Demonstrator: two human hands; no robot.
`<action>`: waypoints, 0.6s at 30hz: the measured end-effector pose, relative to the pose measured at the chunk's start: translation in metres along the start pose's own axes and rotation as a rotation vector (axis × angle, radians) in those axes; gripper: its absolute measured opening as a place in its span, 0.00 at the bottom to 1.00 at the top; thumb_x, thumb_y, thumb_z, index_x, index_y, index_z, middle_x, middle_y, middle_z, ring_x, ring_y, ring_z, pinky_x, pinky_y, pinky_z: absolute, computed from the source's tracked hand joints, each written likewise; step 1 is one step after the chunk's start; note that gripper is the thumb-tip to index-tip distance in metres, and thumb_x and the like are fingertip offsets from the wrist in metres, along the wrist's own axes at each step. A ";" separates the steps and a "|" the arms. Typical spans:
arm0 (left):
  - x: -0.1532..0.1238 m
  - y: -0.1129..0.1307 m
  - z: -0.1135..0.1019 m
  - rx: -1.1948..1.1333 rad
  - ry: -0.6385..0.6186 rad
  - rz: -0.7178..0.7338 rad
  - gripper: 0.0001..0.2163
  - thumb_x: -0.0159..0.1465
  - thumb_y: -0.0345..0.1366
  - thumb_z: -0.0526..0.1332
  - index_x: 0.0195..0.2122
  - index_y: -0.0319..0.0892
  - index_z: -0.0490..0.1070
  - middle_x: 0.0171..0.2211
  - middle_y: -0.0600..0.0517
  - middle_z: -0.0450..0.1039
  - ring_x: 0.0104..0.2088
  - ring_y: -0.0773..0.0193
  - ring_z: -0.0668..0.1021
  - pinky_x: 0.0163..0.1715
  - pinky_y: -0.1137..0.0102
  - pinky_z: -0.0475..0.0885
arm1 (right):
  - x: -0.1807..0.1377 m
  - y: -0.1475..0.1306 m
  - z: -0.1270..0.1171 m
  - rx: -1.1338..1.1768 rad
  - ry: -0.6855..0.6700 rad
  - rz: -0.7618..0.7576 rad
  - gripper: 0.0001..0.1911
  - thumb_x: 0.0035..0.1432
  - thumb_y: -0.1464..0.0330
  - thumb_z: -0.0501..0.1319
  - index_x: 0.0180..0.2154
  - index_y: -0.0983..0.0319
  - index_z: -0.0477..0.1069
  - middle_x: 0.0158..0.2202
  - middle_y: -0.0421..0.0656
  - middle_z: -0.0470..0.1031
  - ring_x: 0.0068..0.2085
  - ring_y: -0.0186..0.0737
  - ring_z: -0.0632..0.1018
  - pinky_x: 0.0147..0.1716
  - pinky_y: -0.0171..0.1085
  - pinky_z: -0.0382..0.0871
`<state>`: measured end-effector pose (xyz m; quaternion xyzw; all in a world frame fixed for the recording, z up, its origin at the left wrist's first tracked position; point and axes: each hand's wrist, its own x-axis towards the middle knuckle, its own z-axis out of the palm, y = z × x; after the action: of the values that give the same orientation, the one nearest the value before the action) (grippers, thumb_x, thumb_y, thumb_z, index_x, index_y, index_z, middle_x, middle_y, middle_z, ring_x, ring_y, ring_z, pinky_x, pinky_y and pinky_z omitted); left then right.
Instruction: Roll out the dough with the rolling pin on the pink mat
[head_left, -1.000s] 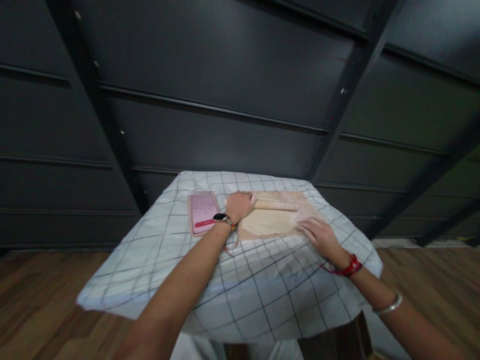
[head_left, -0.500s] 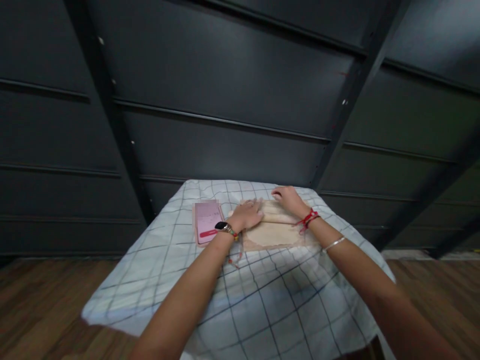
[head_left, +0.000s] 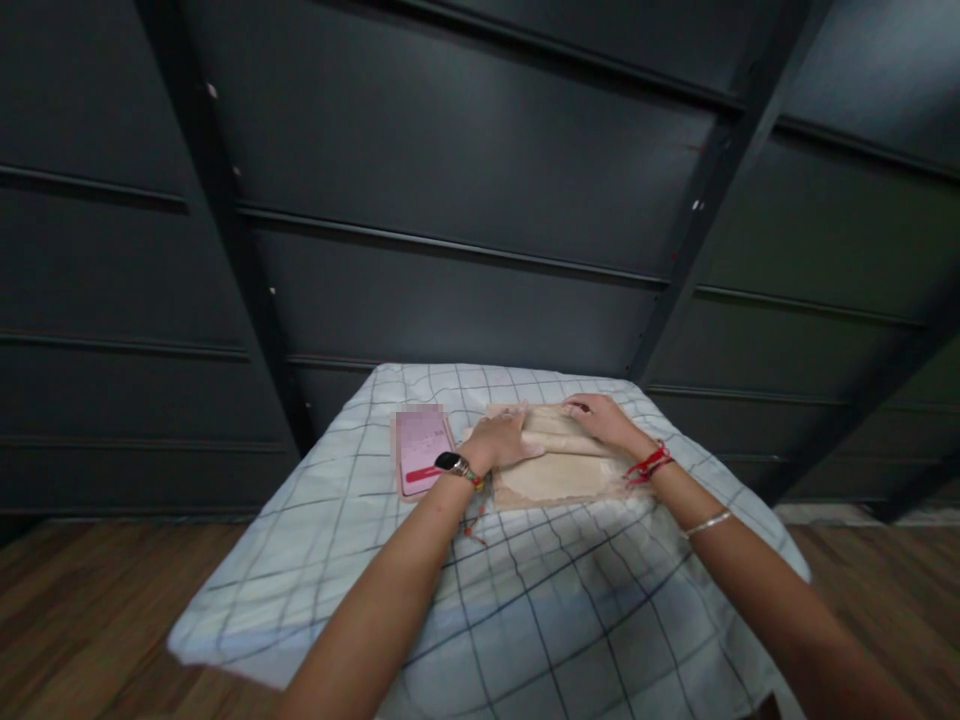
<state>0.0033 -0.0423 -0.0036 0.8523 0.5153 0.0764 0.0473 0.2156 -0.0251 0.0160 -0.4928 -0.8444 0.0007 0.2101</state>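
On the worktop with the white checked cloth (head_left: pixel 525 620), both hands, left hand (head_left: pixel 501 441) and right hand (head_left: pixel 604 420), press flat and open on the rolled far edge of a beige folded fabric sheet (head_left: pixel 559 472), which looks soft, light and floppy, so probably best pinched at that roll, pink phone (head_left: pixel 421 450) just beside it.

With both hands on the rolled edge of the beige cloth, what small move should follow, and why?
Probably roll the fold one turn nearer: left hand and right hand both press the rolled far edge of the beige cloth, whose near half lies flat.
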 end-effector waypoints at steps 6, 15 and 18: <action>0.011 -0.004 0.008 0.038 0.106 -0.028 0.32 0.66 0.54 0.43 0.64 0.35 0.49 0.57 0.39 0.63 0.57 0.51 0.66 0.52 0.63 0.62 | -0.029 0.013 0.012 -0.080 -0.116 -0.142 0.27 0.66 0.58 0.41 0.53 0.65 0.68 0.53 0.50 0.70 0.54 0.44 0.70 0.55 0.44 0.60; 0.062 -0.023 0.010 0.089 0.144 -0.190 0.26 0.68 0.47 0.37 0.61 0.38 0.56 0.52 0.40 0.68 0.51 0.51 0.72 0.47 0.61 0.66 | 0.026 0.037 0.027 -0.397 -0.217 -0.030 0.22 0.66 0.70 0.43 0.54 0.70 0.66 0.55 0.53 0.68 0.56 0.44 0.68 0.55 0.40 0.60; 0.077 -0.032 0.010 0.097 0.167 -0.182 0.24 0.69 0.43 0.37 0.60 0.37 0.57 0.51 0.40 0.70 0.50 0.53 0.73 0.46 0.63 0.66 | 0.041 0.041 0.031 -0.406 -0.253 -0.038 0.20 0.65 0.72 0.45 0.53 0.70 0.66 0.56 0.53 0.66 0.56 0.44 0.68 0.55 0.39 0.59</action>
<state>0.0126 0.0411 -0.0125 0.7941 0.5956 0.1174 -0.0300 0.2211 0.0364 -0.0057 -0.5049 -0.8560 -0.1111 -0.0009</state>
